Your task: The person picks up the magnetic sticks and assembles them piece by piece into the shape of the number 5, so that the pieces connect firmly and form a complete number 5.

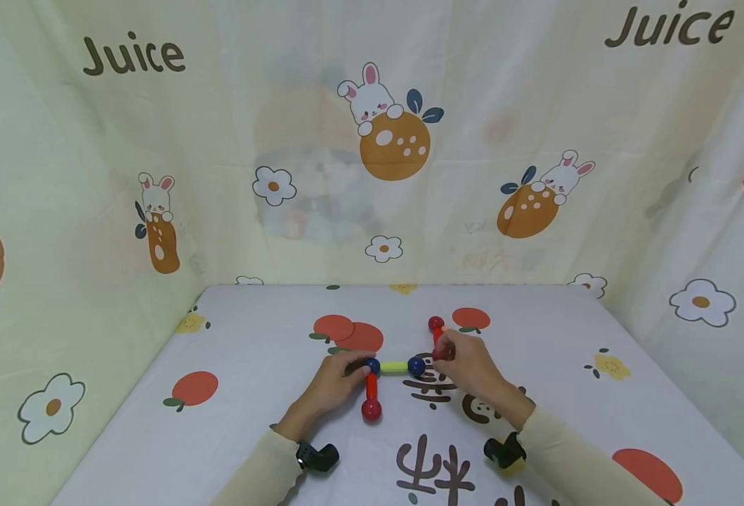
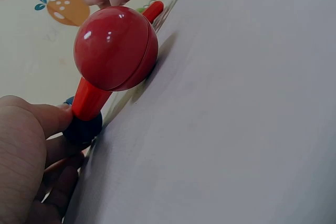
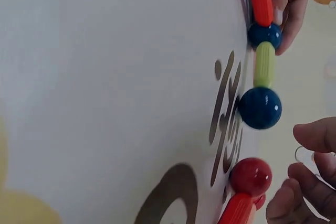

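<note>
In the head view my left hand (image 1: 335,381) pinches a dark blue ball (image 1: 373,365) at the corner of a joined toy piece. From that ball a red rod (image 1: 372,386) runs toward me to a red ball (image 1: 372,410), and a yellow-green rod (image 1: 394,367) leads right to a second blue ball (image 1: 416,366). My right hand (image 1: 471,363) is over a separate red rod (image 1: 437,336) with a red ball (image 1: 435,323) at its far end. In the right wrist view those fingers (image 3: 315,136) stand apart beside a red ball (image 3: 251,177), nothing between them.
A white cloth (image 1: 251,393) printed with fruit and dark characters covers the table. Behind it hangs a pale curtain (image 1: 220,140) with rabbits and flowers, and more curtain closes both sides. Dark wrist cameras sit on both wrists.
</note>
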Tool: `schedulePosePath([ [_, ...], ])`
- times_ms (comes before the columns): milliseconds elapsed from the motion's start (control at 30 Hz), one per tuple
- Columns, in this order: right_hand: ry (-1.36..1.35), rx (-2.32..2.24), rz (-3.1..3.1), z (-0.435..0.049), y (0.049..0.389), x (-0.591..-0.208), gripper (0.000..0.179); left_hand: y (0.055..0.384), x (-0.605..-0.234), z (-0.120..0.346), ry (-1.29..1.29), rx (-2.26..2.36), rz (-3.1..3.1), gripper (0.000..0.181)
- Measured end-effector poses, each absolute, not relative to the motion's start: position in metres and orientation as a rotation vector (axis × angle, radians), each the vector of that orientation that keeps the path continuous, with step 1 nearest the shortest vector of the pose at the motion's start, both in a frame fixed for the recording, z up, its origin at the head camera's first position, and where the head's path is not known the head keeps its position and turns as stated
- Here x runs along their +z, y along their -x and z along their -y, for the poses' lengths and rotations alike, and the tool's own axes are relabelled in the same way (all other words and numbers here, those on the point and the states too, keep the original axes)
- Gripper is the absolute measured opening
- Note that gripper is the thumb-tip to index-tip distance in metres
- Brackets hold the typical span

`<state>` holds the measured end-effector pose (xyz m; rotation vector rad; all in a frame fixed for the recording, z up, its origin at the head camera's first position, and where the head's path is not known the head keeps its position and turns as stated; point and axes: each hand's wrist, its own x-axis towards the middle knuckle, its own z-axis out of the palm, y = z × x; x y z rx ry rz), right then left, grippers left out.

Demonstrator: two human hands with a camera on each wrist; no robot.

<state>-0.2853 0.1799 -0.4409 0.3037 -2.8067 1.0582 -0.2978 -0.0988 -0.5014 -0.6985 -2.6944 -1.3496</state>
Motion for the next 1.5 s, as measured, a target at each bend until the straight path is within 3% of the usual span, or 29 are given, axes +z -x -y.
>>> schedulePosePath([
  [633, -0.169, 0.784, 2.917, -0.196, 0.294, -0.452, 0.032, 0.298, -0.502, 0.099, 0.687, -1.367, 2.698, 0.035],
  [1500, -0.267, 0.397, 3.009, -0.2, 0.301, -0.454, 0.012, 0.299, -0.502, 0.098, 0.674, -1.357, 2.708, 0.035],
])
